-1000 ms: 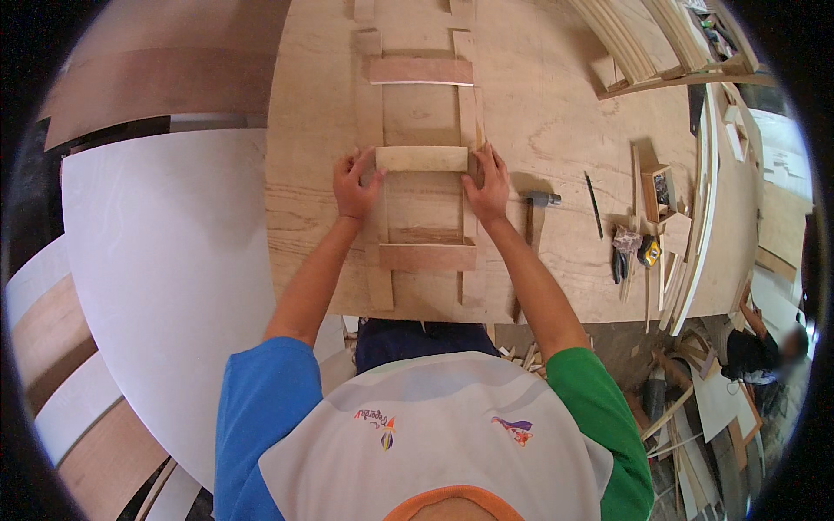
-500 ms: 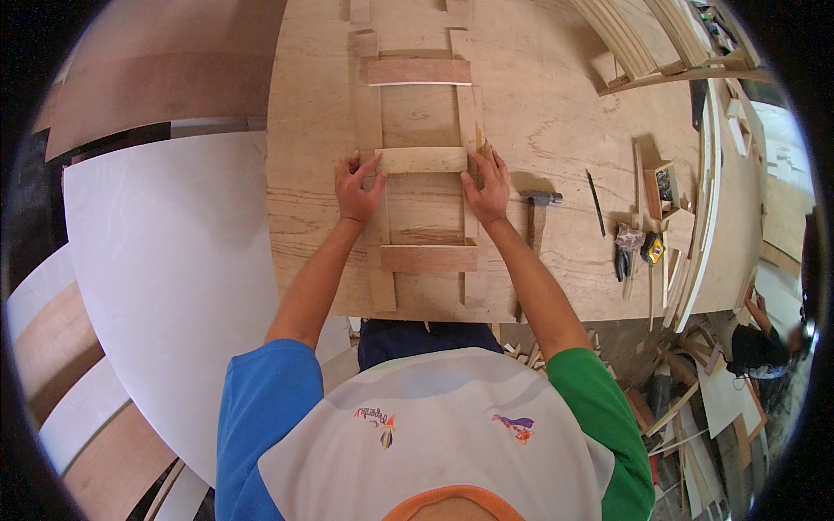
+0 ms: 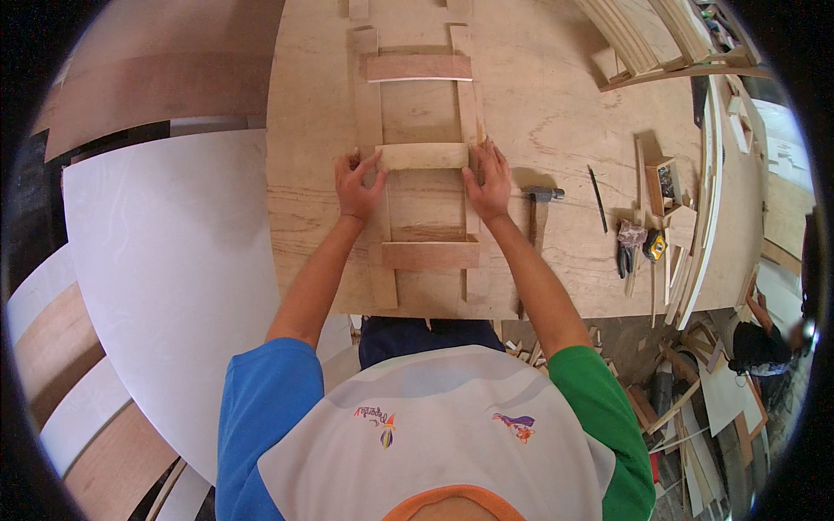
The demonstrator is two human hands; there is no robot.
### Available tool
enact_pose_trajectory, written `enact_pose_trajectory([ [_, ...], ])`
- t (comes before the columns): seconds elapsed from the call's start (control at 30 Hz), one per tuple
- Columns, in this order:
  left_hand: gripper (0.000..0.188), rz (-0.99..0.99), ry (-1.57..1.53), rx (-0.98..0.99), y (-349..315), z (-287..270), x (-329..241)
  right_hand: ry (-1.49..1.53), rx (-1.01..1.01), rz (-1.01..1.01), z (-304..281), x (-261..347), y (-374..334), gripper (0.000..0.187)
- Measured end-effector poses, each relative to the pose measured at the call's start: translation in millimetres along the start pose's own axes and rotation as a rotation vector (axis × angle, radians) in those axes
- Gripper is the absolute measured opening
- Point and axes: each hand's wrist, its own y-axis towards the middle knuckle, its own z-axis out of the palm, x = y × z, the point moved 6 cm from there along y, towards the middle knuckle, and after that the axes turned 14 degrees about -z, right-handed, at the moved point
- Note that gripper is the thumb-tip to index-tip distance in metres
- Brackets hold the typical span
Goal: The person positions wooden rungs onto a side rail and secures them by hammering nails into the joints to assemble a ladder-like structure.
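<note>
Bracketing the pale crosspiece [image 3: 423, 156] in the head view: our left hand [image 3: 357, 188] is at its left end, our right hand [image 3: 488, 182] at its right. Fingers are bent with thumbs apart; we can't tell if either hand is really gripping or only steadying. The piece lies across the left strip [image 3: 369, 113] and right strip [image 3: 470, 113], between the far reddish crosspiece [image 3: 419, 68] and the near reddish crosspiece [image 3: 430, 255], all on the counter [image 3: 556, 113].

Main risk, as we read it: skew. If one hand pushes harder, the pale piece likely rotates off square to the strips. We see no fastener on it, so treat it as loose; lifting off early could let it creep. Squeezing inward too hard could pull the strips out of parallel, if the other joints have play.

Second: the hammer [image 3: 539, 208] lies just right of our right hand, its handle passing under our right forearm to the counter's near edge. An outward elbow swing could snag it and knock it off. Pencil [image 3: 597, 199] and tape measure [image 3: 654, 246] sit farther right, lower risk.
</note>
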Motion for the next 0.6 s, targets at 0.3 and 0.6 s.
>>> enact_pose_trajectory([
  [0.3, 0.037, 0.034, 0.009, -0.026, -1, 1, 4, -0.019, -0.001, -0.027, -2, 5, 2, 0.041],
  [0.6, 0.038, -0.019, -0.027, 0.049, -1, 5, 16, -0.050, -0.013, -0.071, -1, 6, 2, 0.039],
])
